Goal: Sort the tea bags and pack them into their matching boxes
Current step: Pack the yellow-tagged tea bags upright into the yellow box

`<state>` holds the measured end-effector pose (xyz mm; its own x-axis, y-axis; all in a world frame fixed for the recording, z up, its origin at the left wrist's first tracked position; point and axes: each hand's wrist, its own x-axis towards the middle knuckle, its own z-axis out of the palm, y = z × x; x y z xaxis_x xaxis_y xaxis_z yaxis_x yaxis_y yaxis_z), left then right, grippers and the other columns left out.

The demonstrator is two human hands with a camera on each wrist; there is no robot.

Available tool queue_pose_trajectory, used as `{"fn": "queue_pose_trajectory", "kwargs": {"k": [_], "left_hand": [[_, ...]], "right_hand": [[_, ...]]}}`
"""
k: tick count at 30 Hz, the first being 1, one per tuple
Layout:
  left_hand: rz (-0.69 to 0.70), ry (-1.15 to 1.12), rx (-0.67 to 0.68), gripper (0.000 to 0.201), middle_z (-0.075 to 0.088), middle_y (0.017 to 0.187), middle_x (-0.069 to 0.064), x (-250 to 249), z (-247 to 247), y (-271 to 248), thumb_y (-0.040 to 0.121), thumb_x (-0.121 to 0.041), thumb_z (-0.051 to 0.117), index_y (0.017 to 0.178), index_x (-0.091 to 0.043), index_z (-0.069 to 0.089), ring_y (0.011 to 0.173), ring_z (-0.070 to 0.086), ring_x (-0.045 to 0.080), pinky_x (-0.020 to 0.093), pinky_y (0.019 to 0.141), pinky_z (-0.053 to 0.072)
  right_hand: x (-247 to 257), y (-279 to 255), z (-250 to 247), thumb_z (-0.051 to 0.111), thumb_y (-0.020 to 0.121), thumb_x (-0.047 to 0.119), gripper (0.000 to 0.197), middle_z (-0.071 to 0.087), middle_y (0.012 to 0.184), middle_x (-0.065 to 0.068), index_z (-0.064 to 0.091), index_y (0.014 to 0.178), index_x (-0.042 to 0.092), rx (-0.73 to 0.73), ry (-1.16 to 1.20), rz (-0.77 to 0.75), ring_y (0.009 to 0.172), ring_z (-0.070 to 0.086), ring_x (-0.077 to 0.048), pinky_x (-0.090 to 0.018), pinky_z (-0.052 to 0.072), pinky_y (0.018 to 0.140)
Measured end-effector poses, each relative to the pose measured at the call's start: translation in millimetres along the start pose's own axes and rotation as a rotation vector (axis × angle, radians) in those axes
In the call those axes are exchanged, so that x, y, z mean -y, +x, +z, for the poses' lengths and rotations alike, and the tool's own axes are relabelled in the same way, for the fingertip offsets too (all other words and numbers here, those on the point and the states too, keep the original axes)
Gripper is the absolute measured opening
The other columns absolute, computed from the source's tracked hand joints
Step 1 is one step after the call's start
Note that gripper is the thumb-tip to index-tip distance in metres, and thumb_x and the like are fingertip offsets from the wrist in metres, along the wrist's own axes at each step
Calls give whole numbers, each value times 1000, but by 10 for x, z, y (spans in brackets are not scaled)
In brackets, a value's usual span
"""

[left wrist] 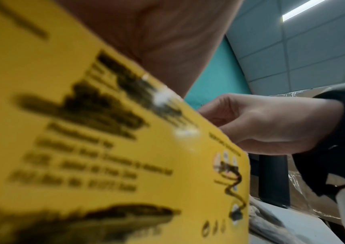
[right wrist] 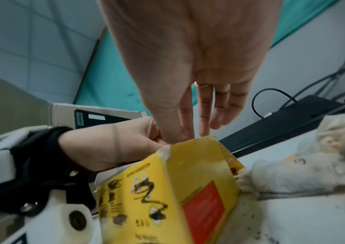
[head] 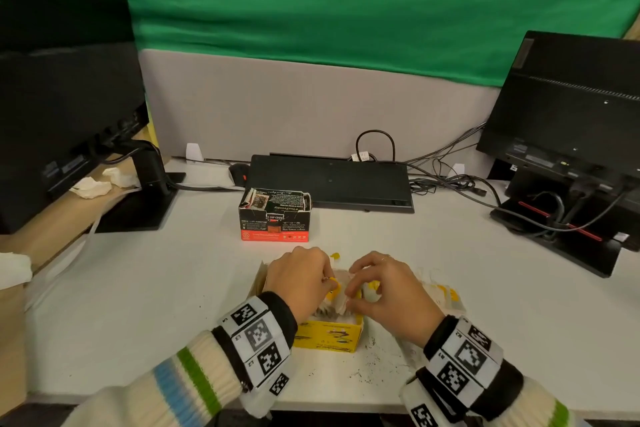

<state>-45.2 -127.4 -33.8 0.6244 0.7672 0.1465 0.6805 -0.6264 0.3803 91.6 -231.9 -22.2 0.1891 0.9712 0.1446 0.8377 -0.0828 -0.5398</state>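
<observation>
An open yellow tea box (head: 329,338) stands near the table's front edge, with white tea bags (head: 334,305) bearing yellow tags packed inside. My left hand (head: 329,282) is over the box's left side and pinches a yellow-tagged tea bag at its top. My right hand (head: 350,295) reaches in from the right, thumb and fingers curled round a tea bag in the box. In the right wrist view its fingertips (right wrist: 180,135) dip behind the yellow box (right wrist: 167,189). A loose heap of tea bags (head: 445,295) lies just right of the box. A black and red tea box (head: 275,217) stands open farther back.
A black keyboard (head: 329,184) leans at the back with a mouse (head: 239,172) beside it. Monitors stand at the left (head: 65,97) and right (head: 571,114), with cables (head: 450,180) trailing. Tea crumbs (head: 370,357) speckle the table (head: 156,288). Crumpled tissue (head: 91,185) lies at the left.
</observation>
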Motion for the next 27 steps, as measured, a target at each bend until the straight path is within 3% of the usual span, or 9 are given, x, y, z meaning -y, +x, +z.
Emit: {"fn": "queue_pose_trajectory", "kwargs": {"k": [2,6,10,14,19,22,24,27], "left_hand": [[-11,-6,3,18,67,95,-5,-8,-9,3,86,-41,65,96,-29,56,90,64,20,35,76,51],[-11,8,-4,30,65,96,1,-44,-49,-5,87,-34,64,105,-24,42,87,63,24,35,71,49],[3,27,3,30,65,97,2,-70,-70,-29,89,-32,62,109,-24,42,87,63,24,33,69,45],[-2,-20,10,28,67,95,-3,-57,-74,-17,90,-39,59,108,-29,41,87,63,21,31,66,42],[78,-119,9,20,71,87,-8,3,-296,48,94,-41,57,107,-32,46,80,64,11,32,76,53],[189,-54,52,27,68,107,-11,71,-527,101,91,-32,63,115,-30,49,97,61,11,30,84,51],[250,83,159,47,55,128,-9,107,-570,113,85,-31,71,125,-31,46,117,49,14,35,97,45],[271,214,336,73,43,139,-4,70,-444,80,76,-33,78,137,-29,37,128,37,19,41,105,37]], "right_hand": [[44,20,-14,74,77,28,3,55,113,15,75,79,26,50,-108,-13,99,43,-4,-22,33,82],[214,101,-37,70,80,29,12,53,116,8,75,85,19,118,-338,-21,108,48,-12,-28,44,86],[357,203,33,64,85,18,16,49,117,-3,69,98,11,123,-549,14,100,56,-23,-31,44,70],[339,262,102,59,88,12,18,46,121,-8,66,104,9,147,-636,39,107,53,-26,-34,46,75],[314,298,117,56,90,12,19,45,122,-10,63,107,6,171,-641,42,108,52,-27,-35,47,78],[298,282,105,55,88,11,19,44,123,-10,64,103,5,189,-609,44,109,50,-28,-34,44,77],[317,252,79,56,86,10,19,43,125,-9,66,101,5,171,-610,26,109,48,-28,-34,42,80],[398,210,53,60,85,8,23,41,127,-9,66,106,4,134,-650,-36,114,43,-28,-33,40,85]]}}
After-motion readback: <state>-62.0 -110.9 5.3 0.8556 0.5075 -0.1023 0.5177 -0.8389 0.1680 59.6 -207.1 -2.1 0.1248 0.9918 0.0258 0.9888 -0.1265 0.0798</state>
